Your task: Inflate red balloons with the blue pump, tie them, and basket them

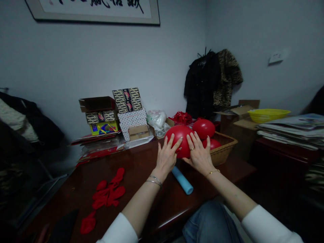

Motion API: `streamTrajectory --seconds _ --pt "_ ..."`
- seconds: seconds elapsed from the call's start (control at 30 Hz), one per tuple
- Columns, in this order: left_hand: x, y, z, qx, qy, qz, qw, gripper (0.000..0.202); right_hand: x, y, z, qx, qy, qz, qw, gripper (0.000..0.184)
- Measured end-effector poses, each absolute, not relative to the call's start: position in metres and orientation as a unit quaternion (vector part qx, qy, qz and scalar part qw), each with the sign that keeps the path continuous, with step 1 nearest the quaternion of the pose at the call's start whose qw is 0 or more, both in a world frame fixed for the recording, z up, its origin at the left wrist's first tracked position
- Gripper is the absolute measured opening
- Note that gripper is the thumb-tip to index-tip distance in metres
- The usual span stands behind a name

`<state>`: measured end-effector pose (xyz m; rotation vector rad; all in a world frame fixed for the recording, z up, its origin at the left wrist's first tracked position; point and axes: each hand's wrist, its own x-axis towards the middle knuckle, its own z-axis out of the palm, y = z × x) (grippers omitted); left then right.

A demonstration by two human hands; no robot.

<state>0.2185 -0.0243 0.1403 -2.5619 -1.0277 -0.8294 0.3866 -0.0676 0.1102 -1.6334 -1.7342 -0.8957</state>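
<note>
Between my two hands is an inflated red balloon (178, 131), held above the table near the basket. My left hand (167, 153) presses on its left side with fingers spread. My right hand (199, 152), wearing a ring, grips its right side. The balloon's knot or neck does not show. Just beyond my right hand stands a wicker basket (224, 148) with more inflated red balloons (204, 129) in it. Below my hands lies a light blue tube (182, 180), apparently a balloon pump. Several limp red balloons (108, 195) lie on the table to the left.
The brown table (141, 165) carries stacked boxes (133, 123) and papers at the back left, beside a plastic bag (157, 119). On the right are a cardboard box (239, 116), a yellow basket (268, 115) and piled papers (293, 131). Coats (202, 84) hang behind.
</note>
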Motion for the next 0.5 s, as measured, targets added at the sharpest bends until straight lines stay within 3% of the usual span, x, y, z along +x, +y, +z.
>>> streamTrajectory --seconds 0.5 --pt "0.298 0.009 0.137 -0.895 -0.285 -0.338 0.054 0.057 0.456 -0.055 0.116 -0.642 -0.611 -0.376 0.27 0.095"
